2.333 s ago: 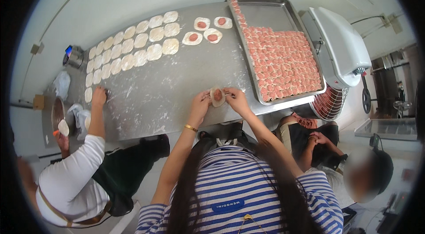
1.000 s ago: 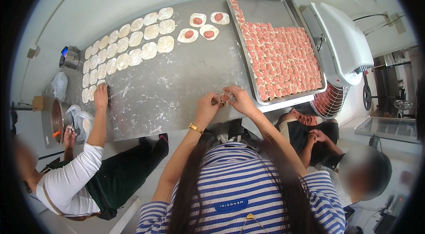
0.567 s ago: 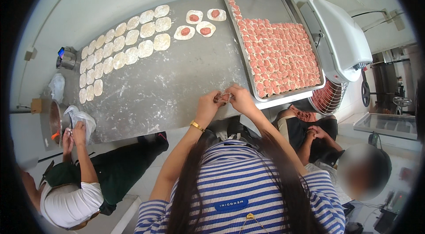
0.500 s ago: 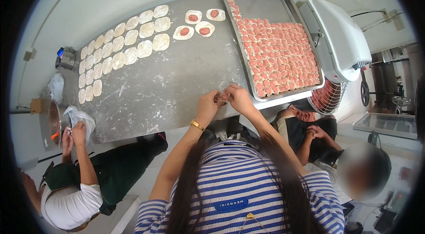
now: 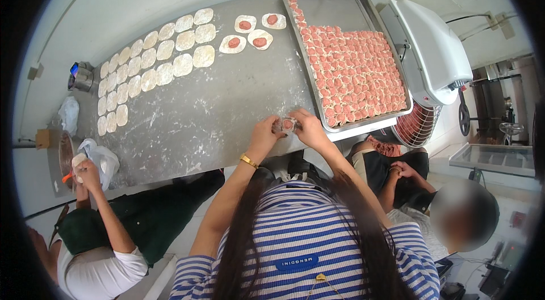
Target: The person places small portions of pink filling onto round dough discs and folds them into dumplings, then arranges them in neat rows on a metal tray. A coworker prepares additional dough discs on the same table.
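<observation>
Between my two hands, over the table's near edge, is a small dumpling (image 5: 288, 124) of pale wrapper with pink meat filling showing at its top. My left hand (image 5: 267, 131) is closed on its left side, and my right hand (image 5: 306, 126) pinches its right side. Just right of my right hand lies the near corner of a metal tray (image 5: 372, 125), holding rows of open-topped meat dumplings (image 5: 352, 73). Beyond my hands, several flat wrappers topped with meat (image 5: 259, 43) rest on the steel table (image 5: 227, 95).
Rows of floured plain wrappers (image 5: 184, 40) cover the table's far left. A white mixing machine (image 5: 426, 50) with a wire guard (image 5: 423, 129) stands right of the tray. At left, a co-worker's hands (image 5: 85, 175) hold a pale piece; another person (image 5: 397, 175) sits at right.
The dumpling between my hands has turned so its pink top shows more clearly. The left co-worker's hands have shifted and now hold a pale piece. The whole view has shifted slightly.
</observation>
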Available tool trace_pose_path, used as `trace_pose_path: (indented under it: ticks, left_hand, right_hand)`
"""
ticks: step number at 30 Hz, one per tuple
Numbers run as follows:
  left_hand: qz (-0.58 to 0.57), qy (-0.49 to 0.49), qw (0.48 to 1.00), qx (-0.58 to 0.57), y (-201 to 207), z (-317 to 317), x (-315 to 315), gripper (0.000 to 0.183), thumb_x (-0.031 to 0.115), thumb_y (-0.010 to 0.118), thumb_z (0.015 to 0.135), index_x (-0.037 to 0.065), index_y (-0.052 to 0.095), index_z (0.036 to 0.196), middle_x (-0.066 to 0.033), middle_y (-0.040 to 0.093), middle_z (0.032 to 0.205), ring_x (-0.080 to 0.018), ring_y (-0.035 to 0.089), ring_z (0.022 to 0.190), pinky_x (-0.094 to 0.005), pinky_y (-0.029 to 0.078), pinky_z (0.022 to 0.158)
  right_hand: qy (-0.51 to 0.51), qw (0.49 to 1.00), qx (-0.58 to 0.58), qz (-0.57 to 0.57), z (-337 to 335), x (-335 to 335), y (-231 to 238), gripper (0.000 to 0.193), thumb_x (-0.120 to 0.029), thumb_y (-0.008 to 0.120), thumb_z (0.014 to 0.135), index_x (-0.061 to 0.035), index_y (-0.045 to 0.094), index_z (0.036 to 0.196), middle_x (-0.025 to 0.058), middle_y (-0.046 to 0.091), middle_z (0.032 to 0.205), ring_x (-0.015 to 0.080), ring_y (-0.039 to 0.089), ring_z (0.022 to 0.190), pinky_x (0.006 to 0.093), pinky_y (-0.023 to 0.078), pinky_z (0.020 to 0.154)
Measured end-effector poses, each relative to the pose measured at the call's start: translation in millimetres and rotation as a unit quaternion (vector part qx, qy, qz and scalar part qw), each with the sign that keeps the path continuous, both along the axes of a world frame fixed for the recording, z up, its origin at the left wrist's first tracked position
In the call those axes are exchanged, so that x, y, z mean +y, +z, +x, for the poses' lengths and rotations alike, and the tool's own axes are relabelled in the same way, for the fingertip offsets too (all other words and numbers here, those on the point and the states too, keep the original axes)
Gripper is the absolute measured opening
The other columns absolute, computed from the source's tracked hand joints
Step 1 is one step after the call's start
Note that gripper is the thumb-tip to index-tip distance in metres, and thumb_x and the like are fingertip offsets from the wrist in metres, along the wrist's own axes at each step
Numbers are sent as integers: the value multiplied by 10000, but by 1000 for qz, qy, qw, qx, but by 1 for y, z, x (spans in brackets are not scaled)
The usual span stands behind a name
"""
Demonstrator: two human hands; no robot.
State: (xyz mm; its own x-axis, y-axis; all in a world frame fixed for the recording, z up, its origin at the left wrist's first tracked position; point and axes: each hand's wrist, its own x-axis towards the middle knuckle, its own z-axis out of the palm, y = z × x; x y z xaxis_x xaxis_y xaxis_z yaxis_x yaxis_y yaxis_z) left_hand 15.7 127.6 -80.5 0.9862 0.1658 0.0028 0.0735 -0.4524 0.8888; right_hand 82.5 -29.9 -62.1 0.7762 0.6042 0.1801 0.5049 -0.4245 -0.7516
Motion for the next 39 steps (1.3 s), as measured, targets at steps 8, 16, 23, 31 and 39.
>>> trace_pose_path:
  ticks: [8,16,23,31,39]
  left_hand:
    - [10,-10,999,45,14,-1,-1,255,46,745,680,12,556,847,-156,643,756,-290,648,699,-343,502,629]
    - [-17,-16,999,30,5,-2,0,226,17,732,701,-7,579,865,-140,656,762,-223,663,688,-305,512,630]
    - [-18,15,999,29,12,1,-7,215,4,697,720,3,588,905,-146,664,822,-264,666,777,-325,516,679]
    - [-104,51,985,125,8,11,12,179,7,654,758,2,612,931,-96,675,792,-178,658,726,-299,514,675]
    - [110,231,966,39,1,133,56,197,144,688,751,-10,643,866,-151,668,760,-270,654,685,-347,508,645]
  right_hand:
    - [20,999,-49,-10,0,2,-3,353,113,582,629,-18,615,955,147,590,911,352,581,827,382,480,680]
    - [15,998,-59,-12,-1,4,-2,360,77,601,646,-27,603,991,148,580,936,365,572,874,405,479,724]
    - [40,997,57,-37,1,3,-7,346,79,516,685,-60,579,996,141,547,960,367,535,933,434,440,806]
    - [76,994,76,9,22,-2,-1,227,26,590,706,-37,612,923,119,574,874,308,589,812,379,489,706]
    - [-122,956,240,121,197,-66,63,334,-12,681,702,-47,647,1032,37,656,896,119,611,812,263,490,726]
